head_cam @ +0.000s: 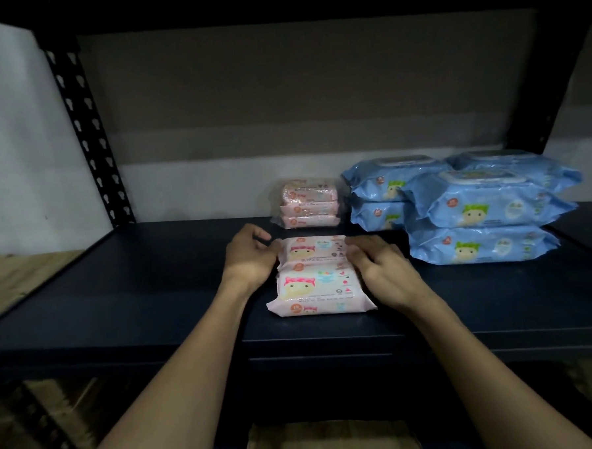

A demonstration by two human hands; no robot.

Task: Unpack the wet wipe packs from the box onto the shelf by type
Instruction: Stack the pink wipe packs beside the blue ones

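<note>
While pressed in from both sides, lies flat at 6 o'clock on the dark shelf (120,302): pink wet wipe bundle (316,274). Held at its 9 o'clock edge by left hand (250,257), fingers curled round the pack's side. Gripped at its 3 o'clock edge by right hand (381,271), fingers bent over the top. At 12 o'clock, apart, stands a second pink bundle (309,203) by the back wall. At 2 o'clock, just beside, stacked blue wet wipe packs (475,208).
</note>
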